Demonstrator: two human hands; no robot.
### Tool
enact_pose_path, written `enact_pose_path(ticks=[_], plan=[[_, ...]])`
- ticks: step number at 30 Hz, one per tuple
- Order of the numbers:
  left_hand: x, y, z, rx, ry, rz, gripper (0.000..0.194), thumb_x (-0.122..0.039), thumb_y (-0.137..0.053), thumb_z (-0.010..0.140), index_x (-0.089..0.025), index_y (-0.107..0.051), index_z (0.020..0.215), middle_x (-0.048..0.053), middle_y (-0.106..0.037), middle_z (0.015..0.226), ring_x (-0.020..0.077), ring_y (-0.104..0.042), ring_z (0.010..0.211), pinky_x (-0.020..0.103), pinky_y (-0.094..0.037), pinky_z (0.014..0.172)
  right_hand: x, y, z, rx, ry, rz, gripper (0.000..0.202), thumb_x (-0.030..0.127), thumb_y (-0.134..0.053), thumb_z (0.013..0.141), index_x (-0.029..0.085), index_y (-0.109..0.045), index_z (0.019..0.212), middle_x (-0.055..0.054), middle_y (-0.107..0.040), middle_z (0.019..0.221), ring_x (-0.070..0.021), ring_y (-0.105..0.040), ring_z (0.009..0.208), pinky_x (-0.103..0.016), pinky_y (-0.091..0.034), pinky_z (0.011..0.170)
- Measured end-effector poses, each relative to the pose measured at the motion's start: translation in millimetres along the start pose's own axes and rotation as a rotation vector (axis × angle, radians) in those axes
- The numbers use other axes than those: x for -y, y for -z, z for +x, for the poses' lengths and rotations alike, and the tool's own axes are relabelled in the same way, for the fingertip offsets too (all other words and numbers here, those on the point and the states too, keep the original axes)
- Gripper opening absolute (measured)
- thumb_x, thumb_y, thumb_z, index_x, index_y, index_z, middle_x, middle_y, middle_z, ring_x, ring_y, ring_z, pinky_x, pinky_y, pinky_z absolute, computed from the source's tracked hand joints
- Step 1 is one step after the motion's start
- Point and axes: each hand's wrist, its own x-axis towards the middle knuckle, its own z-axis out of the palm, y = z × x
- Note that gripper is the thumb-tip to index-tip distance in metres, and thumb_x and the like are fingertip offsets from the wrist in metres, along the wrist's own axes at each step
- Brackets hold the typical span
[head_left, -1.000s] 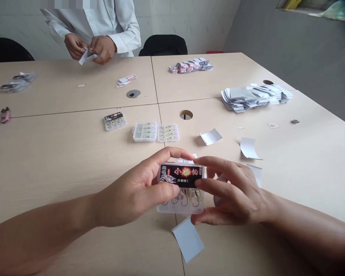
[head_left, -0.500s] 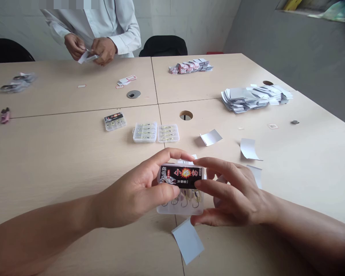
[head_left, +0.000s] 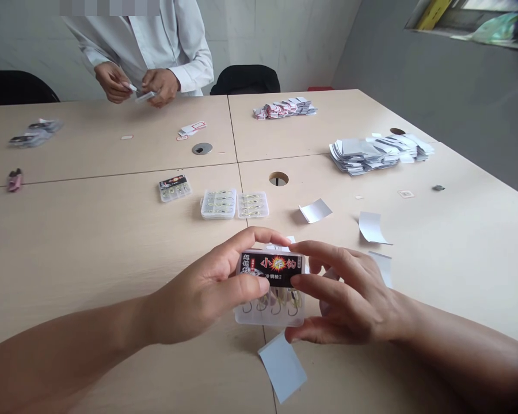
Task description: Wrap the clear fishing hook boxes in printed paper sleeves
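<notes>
A clear plastic hook box [head_left: 271,307] with a black label across its upper part is held over the table [head_left: 90,241]. My left hand [head_left: 211,287] grips its left side, thumb on the label and fingers behind the top edge. On the right, my right hand [head_left: 349,293] holds the box's right edge, with fingertips on the label and the thumb at the lower corner. Hooks show through the clear lower part. A pale square paper [head_left: 282,368] lies below the box. Beyond my hands are a labelled box [head_left: 175,188] and unlabelled hook boxes [head_left: 218,204].
Across the table a person in a white shirt [head_left: 144,40] handles a small clear item. Stacked cards [head_left: 371,155] and red-edged slips [head_left: 285,108] lie at the back right. Loose papers [head_left: 372,227] sit nearby. Plastic packets [head_left: 35,134] are at the far left.
The view has tilted up slightly, so the table things appear a little lower. The person's hands across the table have changed position around the small item. My grip on the box looks the same.
</notes>
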Motion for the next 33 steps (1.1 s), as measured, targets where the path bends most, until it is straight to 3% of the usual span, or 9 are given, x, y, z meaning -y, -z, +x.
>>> enact_pose_path(ticks=[14,24,33], plan=[[-0.9,0.2,0.0,0.006,0.012,0.036,0.037,-0.013,-0.051,0.1,-0.031,-0.053,0.132,-0.002,-0.065,0.116,0.0128,-0.06,0.102,0.023,-0.047,0.089,0.2,-1.6,-1.7,0.024,-0.019,0.0,0.045,0.06,-0.047,0.1,0.017,-0.057,0.109,-0.017,-0.062,0.118,-0.017,-0.064,0.074,-0.029,-0.052,0.05],[-2.4,0.7,3.4,-0.024,0.033,0.128,0.035,-0.02,-0.053,0.098,-0.029,-0.05,0.132,0.003,-0.062,0.114,0.0203,-0.056,0.1,0.033,-0.043,0.088,-1.4,-3.3,-3.3,0.006,-0.039,0.021,0.046,0.061,-0.05,0.099,0.017,-0.059,0.109,-0.015,-0.065,0.112,-0.0203,-0.069,0.08,-0.031,-0.057,0.055],[3.6,6.6,7.4,-0.043,0.035,0.081,0.037,-0.022,-0.05,0.098,-0.028,-0.052,0.134,0.005,-0.063,0.117,0.0232,-0.056,0.106,0.037,-0.041,0.091,-3.9,-9.8,-8.3,0.008,-0.071,0.103,0.048,0.06,-0.054,0.097,0.015,-0.058,0.112,-0.017,-0.064,0.114,-0.0217,-0.07,0.088,-0.033,-0.06,0.062]])
